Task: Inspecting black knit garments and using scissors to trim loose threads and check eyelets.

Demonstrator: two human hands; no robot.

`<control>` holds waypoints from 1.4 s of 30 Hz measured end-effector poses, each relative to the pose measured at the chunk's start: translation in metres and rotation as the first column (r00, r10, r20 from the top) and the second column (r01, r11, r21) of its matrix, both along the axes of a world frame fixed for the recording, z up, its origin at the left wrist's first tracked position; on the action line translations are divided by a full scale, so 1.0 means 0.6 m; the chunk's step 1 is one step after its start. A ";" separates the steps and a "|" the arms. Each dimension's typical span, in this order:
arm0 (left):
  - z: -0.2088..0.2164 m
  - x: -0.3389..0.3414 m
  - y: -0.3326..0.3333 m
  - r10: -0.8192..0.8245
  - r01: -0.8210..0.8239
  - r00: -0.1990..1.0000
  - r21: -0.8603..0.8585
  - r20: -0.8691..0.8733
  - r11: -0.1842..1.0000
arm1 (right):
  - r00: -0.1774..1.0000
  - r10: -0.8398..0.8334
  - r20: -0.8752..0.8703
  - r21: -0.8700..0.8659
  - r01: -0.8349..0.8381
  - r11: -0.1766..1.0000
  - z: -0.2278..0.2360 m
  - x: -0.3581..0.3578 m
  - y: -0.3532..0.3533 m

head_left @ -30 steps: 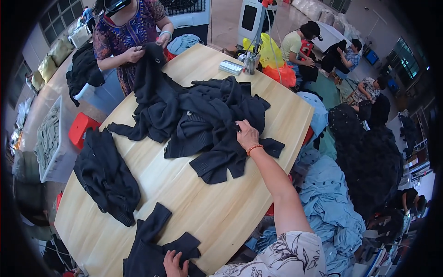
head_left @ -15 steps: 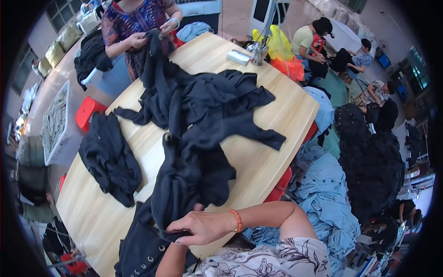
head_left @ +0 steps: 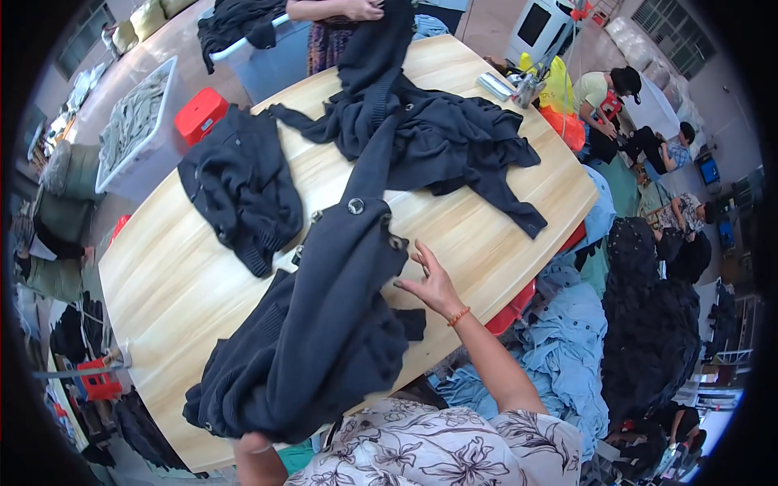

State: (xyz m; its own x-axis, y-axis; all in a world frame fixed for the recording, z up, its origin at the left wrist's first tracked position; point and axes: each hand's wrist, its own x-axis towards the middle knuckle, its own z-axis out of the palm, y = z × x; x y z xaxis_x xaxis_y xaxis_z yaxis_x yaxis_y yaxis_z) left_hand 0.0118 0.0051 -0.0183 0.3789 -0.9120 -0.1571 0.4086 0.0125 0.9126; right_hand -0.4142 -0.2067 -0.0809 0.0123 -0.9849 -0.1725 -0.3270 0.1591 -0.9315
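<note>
A dark navy knit cardigan (head_left: pixel 332 300) with large round metallic-looking buttons lies bunched along the near part of the wooden table (head_left: pixel 154 324). My left hand (head_left: pixel 253 445) is at its near lower edge, holding it from below; most of its fingers are hidden under the cloth. Just right of the cardigan's buttoned edge, my right hand (head_left: pixel 433 287) is open with the fingers spread, apart from the fabric. Another dark knit garment (head_left: pixel 454 138) is spread across the far side. A third dark garment (head_left: pixel 239 186) lies folded at the left.
Across the table a co-worker's hand (head_left: pixel 365 10) is at a dark garment. A small box (head_left: pixel 494 86) and a tool holder (head_left: pixel 528 87) stand at the far right corner. Light blue garments (head_left: pixel 559 340) are heaped right of the table; a red stool (head_left: pixel 200 113) stands beyond its left edge.
My right hand has let go of the cloth and moved up and right, opening. The near cardigan is now turned with buttons showing on top. The view has shifted.
</note>
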 end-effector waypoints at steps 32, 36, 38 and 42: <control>0.021 -0.077 0.048 -0.290 0.594 0.609 0.182 -0.738 0.783 | 0.651 0.369 0.663 0.275 -0.671 0.689 0.181 0.320 0.333; 0.034 -0.066 0.049 -0.205 0.355 0.874 0.292 -0.441 0.888 | 0.582 0.475 0.660 0.279 -0.777 0.564 0.160 0.296 0.298; 0.036 -0.057 0.061 -0.147 0.241 0.937 0.283 -0.316 0.928 | 0.591 0.535 0.604 0.198 -0.761 0.618 0.163 0.290 0.256; 0.080 -0.028 0.103 -0.170 0.215 0.973 0.333 -0.158 0.918 | 0.778 0.585 -0.230 -0.294 -0.628 0.720 0.136 0.326 0.175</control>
State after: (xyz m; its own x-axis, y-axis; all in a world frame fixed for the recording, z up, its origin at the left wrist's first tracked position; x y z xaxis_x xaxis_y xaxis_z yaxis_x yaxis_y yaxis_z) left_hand -0.0050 0.0667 0.0300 0.1589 -0.8455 -0.5098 0.4813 -0.3846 0.7877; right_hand -0.2184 -0.1019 0.0005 0.6294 -0.7667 0.1267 -0.3488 -0.4244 -0.8356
